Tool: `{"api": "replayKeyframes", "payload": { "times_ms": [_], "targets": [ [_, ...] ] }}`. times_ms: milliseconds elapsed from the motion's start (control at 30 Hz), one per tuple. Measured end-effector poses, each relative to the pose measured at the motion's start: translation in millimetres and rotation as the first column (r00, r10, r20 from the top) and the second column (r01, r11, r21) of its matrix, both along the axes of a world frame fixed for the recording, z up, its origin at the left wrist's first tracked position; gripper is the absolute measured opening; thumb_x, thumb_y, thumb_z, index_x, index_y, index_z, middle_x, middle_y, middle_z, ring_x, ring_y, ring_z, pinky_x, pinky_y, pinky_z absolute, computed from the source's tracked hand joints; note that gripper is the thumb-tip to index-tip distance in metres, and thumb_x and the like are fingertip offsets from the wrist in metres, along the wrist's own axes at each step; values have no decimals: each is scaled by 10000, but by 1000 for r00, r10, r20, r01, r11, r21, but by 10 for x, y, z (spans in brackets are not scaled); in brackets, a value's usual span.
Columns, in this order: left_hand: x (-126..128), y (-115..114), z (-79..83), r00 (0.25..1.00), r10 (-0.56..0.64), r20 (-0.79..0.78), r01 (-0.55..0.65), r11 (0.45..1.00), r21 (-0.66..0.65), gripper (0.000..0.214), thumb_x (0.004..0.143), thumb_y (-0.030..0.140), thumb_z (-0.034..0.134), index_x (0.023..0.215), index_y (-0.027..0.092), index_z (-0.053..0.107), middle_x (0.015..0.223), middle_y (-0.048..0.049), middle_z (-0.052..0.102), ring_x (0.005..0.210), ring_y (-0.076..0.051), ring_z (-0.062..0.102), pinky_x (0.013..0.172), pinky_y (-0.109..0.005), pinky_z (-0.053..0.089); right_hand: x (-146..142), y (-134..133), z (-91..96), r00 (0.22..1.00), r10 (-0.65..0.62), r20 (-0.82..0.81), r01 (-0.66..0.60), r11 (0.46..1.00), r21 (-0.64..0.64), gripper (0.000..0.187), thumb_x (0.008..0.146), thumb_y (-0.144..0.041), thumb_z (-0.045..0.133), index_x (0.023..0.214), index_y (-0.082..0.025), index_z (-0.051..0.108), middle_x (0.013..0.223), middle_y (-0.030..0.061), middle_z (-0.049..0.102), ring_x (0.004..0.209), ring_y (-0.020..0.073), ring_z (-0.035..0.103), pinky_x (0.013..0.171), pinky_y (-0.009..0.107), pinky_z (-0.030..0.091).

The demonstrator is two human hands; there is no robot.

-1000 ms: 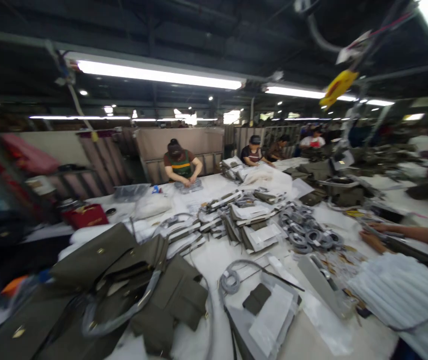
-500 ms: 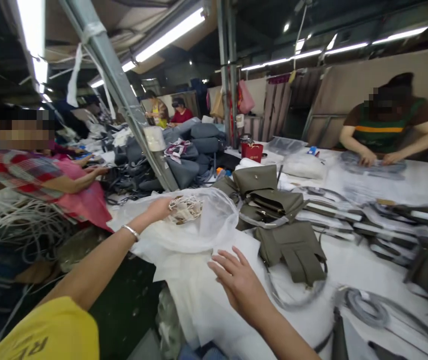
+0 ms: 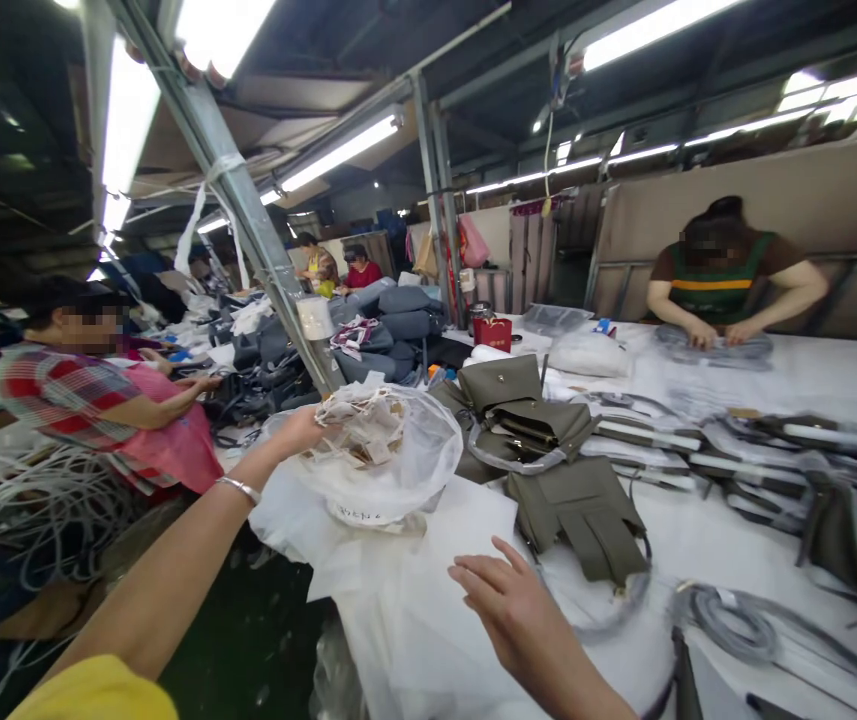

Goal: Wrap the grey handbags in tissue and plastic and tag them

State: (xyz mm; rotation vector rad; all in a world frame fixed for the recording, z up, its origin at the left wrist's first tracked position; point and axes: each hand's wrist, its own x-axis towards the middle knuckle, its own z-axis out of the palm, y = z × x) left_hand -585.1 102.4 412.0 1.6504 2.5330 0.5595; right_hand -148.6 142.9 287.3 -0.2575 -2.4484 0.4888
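Observation:
A clear plastic bag (image 3: 428, 450) lies near the table edge, its mouth spread wide. Inside it is a tangle of hang tags (image 3: 372, 425) with white strings. My left hand (image 3: 302, 430), a silver bangle on its wrist, reaches over the bag's left side and is closed on the tags; its fingertips are hidden among them. My right hand (image 3: 514, 610) hovers over white sheets (image 3: 428, 570), fingers apart and holding nothing. Right of the bag are an olive handbag with its flap up (image 3: 537, 420) and another olive bag (image 3: 578, 510) lying flat.
More wrapped olive bags (image 3: 758, 440) and coiled straps (image 3: 728, 620) cover the table's right side. Dark grey bags (image 3: 398, 310) are heaped behind a slanted metal post (image 3: 255, 210). Co-workers sit at left, back and right. A red box (image 3: 492, 333) stands behind.
The tags show higher and fuller in the bag, with my left hand at them. My right hand has shifted slightly right and down in view. The camera has tilted up.

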Motion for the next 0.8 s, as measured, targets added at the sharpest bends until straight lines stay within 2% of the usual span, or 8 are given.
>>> {"api": "replayKeyframes", "payload": {
  "times_ms": [167,333,467,667,800],
  "targets": [
    [-13,0,424,997,19,80,-32,987,157,720,613,716,654,1039,139,714,1032,-87,747,1005,-335,665,886,-380,516,152,-55,-125,998,-40,-48,41,999,10,394,899,-51,494,1231,-239,593,1149,52,707,1019,168,671,1104,479,401],
    [-14,129,810,994,26,108,-54,962,268,778,525,715,721,1040,132,720,1024,-105,745,1048,-355,644,905,-401,509,250,-159,-195,997,-36,-75,39,999,36,409,881,-40,478,1215,-237,607,1133,48,716,1001,153,683,1080,415,442],
    [23,227,882,993,4,114,-40,949,314,703,537,666,761,994,134,724,1012,-99,747,1005,-320,664,892,-394,517,345,-218,-254,997,-16,-77,21,998,62,427,871,-33,485,1227,-238,600,1130,46,723,1016,145,683,1072,373,453],
    [76,341,879,994,-16,110,-20,947,321,510,715,566,743,982,134,697,997,-90,740,969,-249,680,934,-453,504,500,-206,-392,998,-1,-69,8,995,100,419,858,-41,508,1213,-245,599,1110,26,731,1001,131,693,1046,319,472],
    [145,445,1037,992,-47,119,3,937,349,674,560,666,780,969,134,714,967,-100,748,1002,-297,663,924,-427,509,558,-174,-502,998,-4,-57,11,992,128,427,868,-40,509,1228,-256,585,1102,17,735,995,124,697,1024,289,484]
  ]
}}
